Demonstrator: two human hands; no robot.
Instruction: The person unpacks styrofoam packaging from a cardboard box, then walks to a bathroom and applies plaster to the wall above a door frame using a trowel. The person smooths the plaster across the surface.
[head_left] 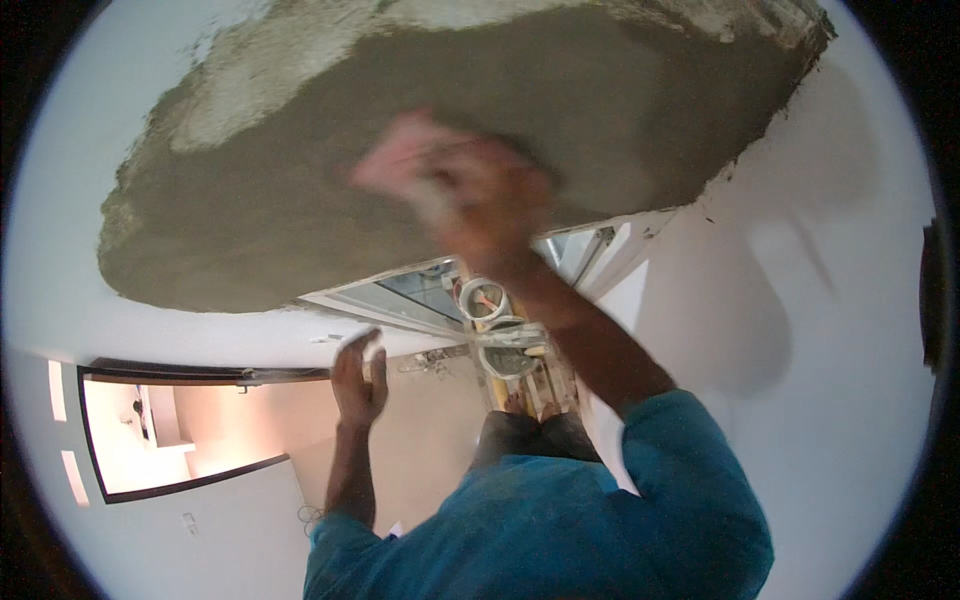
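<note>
Right grip [492, 205]: fingers closed around a pink pad [402, 158], which sat just up and to the left of the knuckles. Both were blurred; the pad overlay the grey plaster patch [620, 120], but whether it pressed flat could not be told. The patch spread to both sides of this grip and above it, smooth and dark nearby, paler and rougher toward the upper left.

Left grip [360, 382]: well below and to the left of the right one, raised, fingers loosely extended upward, clear of the pad. A lit doorway [180, 435] stood farther left of it, the tan floor [435, 410] to its right.

Directly below the right grip, a white bucket [484, 300] held greyish material and something reddish. Just beneath that bucket, a basin [510, 360] contained grey paste. The wearer's bare feet [549, 410] were lower again, near the basin. A white wall [840, 330] lay right of the right grip, with a broad shadow across it.
</note>
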